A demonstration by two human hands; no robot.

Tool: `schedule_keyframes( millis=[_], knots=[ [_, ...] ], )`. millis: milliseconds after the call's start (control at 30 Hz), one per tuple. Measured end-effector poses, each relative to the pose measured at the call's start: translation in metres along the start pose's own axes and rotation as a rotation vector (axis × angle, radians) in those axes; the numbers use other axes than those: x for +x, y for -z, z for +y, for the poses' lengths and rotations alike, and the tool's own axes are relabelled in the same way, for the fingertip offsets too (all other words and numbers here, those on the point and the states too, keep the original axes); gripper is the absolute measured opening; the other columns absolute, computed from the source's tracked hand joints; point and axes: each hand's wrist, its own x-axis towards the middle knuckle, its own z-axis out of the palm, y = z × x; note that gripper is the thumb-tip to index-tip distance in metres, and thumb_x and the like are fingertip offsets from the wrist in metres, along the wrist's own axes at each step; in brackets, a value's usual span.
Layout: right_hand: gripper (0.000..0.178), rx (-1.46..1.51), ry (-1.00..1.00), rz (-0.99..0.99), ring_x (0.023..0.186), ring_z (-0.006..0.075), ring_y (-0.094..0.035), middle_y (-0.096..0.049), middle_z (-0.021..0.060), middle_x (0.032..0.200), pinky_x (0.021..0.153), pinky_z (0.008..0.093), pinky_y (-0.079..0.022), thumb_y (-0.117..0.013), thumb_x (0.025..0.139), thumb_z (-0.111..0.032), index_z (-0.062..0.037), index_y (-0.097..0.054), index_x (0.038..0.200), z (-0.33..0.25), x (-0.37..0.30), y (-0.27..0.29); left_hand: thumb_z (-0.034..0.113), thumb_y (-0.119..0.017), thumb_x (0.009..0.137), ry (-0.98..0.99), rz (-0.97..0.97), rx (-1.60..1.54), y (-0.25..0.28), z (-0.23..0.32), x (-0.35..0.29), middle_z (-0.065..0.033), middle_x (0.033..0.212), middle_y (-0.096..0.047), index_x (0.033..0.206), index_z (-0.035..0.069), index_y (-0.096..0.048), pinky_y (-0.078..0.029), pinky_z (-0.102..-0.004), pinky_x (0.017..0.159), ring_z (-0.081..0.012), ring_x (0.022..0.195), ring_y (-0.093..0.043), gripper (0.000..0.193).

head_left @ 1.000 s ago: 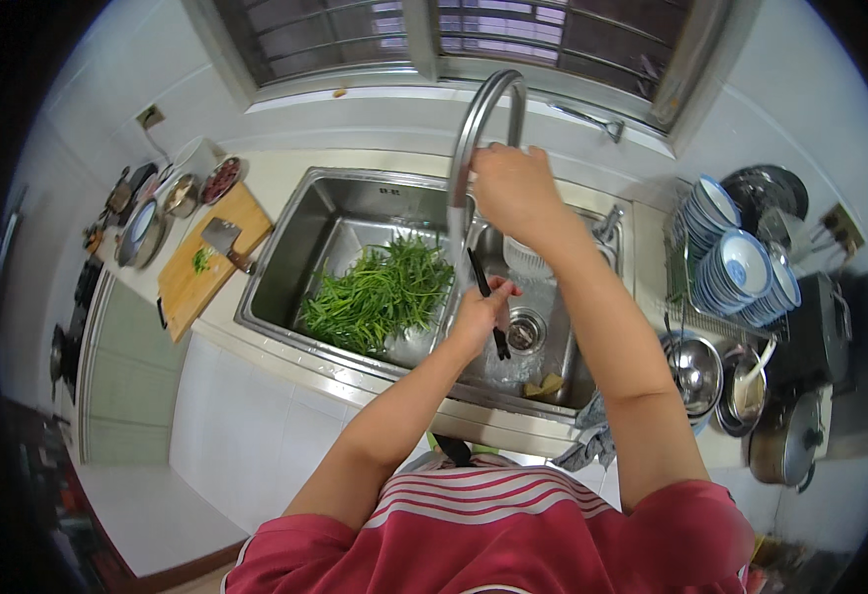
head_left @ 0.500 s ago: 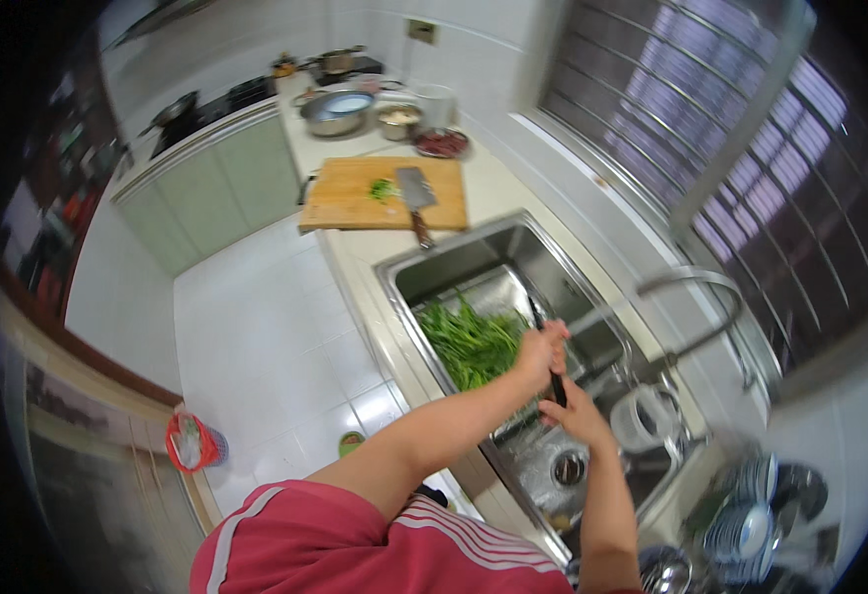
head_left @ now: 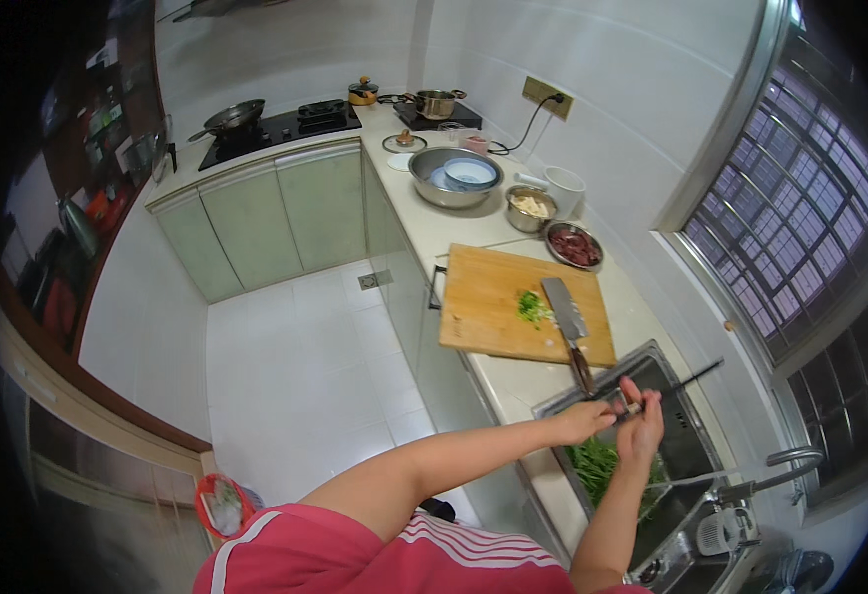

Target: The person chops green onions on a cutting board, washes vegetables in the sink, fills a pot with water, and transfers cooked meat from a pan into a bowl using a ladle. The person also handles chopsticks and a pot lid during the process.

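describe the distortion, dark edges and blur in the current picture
In the head view, black rings the corners and the window frame bows along its edge; still in the head view, the cutting board and cleaver look fairly crisp, while the door panel at lower left is smeared, whether by motion or reflection I can't tell.

Slim black tool (head_left: pixel 693 378): long, narrow, straight (its exact kind is hard to tell)
Pose: slanted, visible end reaching up and rightward in view
Hold: at the left hand (head_left: pixel 586 422) and right hand (head_left: pixel 642 432), fingers partly covering it
Place: above the sink (head_left: pixel 692 436)
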Motion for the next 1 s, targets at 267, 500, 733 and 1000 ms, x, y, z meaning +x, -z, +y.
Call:
schedule_keyframes(
  millis=[267, 500, 733, 1000],
  knots=[
    [0.022, -0.207, -0.107, -0.200, 0.108, 0.0217, -0.050, -0.053, 0.0202, 0.118, 0.093, 0.0333, -0.038, -0.036, 0.097, -0.024, -0.0045, -0.047, 0.097, 0.117, 0.082, -0.210, 0.024, -0.045, 0.089, 0.186, 0.183, -0.088, 0.212, -0.011, 0.003, -0.0087, 0.071, -0.056, 0.102, 0.001, -0.049, -0.042, -0.0287, 0.048, -0.0158, 0.057, -0.053, 0.027],
    [0.037, -0.081, -0.249, -0.145, 0.103, 0.0217, -0.051, -0.054, 0.0122, 0.111, 0.090, 0.0350, -0.040, -0.042, 0.094, -0.034, -0.0021, -0.047, 0.111, 0.227, 0.198, -0.297, 0.030, -0.047, 0.090, 0.299, 0.532, -0.233, 0.371, -0.068, 0.028, -0.0014, 0.064, -0.047, 0.084, 0.006, -0.047, -0.036, -0.0259, 0.042, -0.0108, 0.050, -0.045, 0.025],
    [0.014, 0.182, -0.437, 0.139, 0.082, 0.0207, -0.052, -0.052, 0.0097, 0.091, 0.078, 0.0373, -0.044, -0.051, 0.089, -0.020, -0.0063, -0.049, 0.089, 0.316, 0.334, -0.349, 0.026, -0.055, 0.086, 0.333, 0.857, 0.507, 0.591, -0.159, 0.066, -0.0063, 0.059, -0.050, 0.081, 0.003, -0.053, -0.037, -0.0298, 0.041, -0.0151, 0.048, -0.048, 0.024],
    [0.026, -1.399, -0.204, -0.112, 0.073, 0.0291, -0.064, -0.062, 0.0230, 0.073, 0.066, 0.0396, -0.050, -0.050, 0.084, -0.018, 0.0034, -0.061, 0.074, 0.310, 0.425, -0.326, 0.030, -0.053, 0.085, 0.697, 0.265, 1.068, 0.695, -0.166, 0.098, -0.0189, 0.090, -0.063, 0.092, 0.003, -0.062, -0.047, -0.0447, 0.073, -0.0343, 0.087, -0.060, 0.029]
  ],
)
